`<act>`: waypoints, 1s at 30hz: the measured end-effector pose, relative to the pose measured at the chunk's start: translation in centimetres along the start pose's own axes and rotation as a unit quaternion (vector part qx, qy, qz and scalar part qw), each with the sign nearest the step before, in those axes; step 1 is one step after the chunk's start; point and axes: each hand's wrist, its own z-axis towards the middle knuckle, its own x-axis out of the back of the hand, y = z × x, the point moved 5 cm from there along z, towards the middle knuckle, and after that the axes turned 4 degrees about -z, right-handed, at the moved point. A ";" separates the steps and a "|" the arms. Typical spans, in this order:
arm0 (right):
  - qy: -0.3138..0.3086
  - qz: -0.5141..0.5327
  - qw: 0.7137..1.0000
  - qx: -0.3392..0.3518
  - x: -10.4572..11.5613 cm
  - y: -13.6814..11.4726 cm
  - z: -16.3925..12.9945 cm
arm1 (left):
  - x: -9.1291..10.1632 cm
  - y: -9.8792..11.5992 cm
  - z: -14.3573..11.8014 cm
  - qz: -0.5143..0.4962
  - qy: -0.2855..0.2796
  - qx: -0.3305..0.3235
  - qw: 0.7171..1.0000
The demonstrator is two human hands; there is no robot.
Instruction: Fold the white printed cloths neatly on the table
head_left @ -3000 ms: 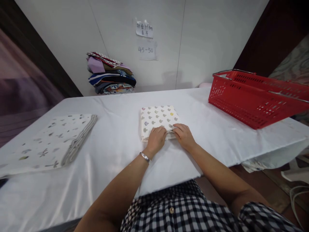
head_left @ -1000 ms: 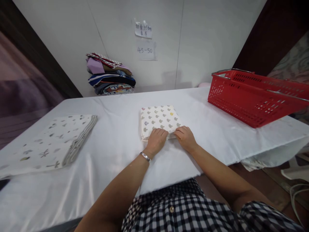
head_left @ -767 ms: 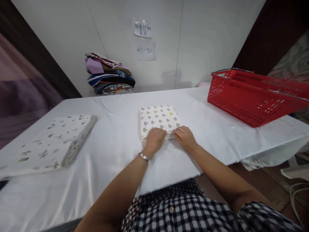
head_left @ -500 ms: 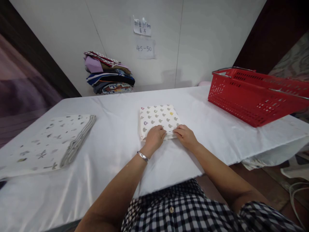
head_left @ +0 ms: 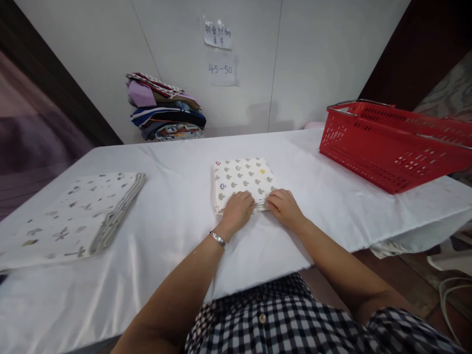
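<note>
View dipped slightly, folded cloth (head_left: 245,176) under fingers (head_left: 245,197) of both hands (head_left: 236,212) (head_left: 285,208), near edge

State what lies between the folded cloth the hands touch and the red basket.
The head view shows only white tablecloth between the folded cloth and the red basket.

Both hands (head_left: 238,210) pinching folded printed cloth (head_left: 244,176), white tablecloth (head_left: 177,196), red basket (head_left: 368,147)
</note>
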 end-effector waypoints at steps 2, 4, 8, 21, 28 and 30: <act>-0.006 0.005 1.000 0.008 0.0 0.1 -0.1 | 0.0 -0.2 -0.2 -0.018 -0.003 -0.004 1.000; -0.009 0.004 1.000 0.009 0.0 0.2 -0.2 | 0.1 -0.5 -0.4 -0.031 0.000 -0.004 1.000; -0.011 0.004 1.000 0.011 -0.2 0.4 0.2 | 0.1 -1.2 -0.5 -0.049 0.021 0.010 0.998; 0.036 -0.016 0.999 0.031 0.0 0.5 0.9 | 0.0 -1.3 -0.9 0.002 0.057 0.008 0.998; 0.041 -0.015 0.998 0.033 0.0 0.3 0.8 | -0.2 -1.0 -0.7 0.018 0.044 0.016 0.999; 0.042 -0.009 0.999 0.033 0.0 0.2 0.8 | -0.2 -0.8 -0.6 0.031 0.035 0.019 0.999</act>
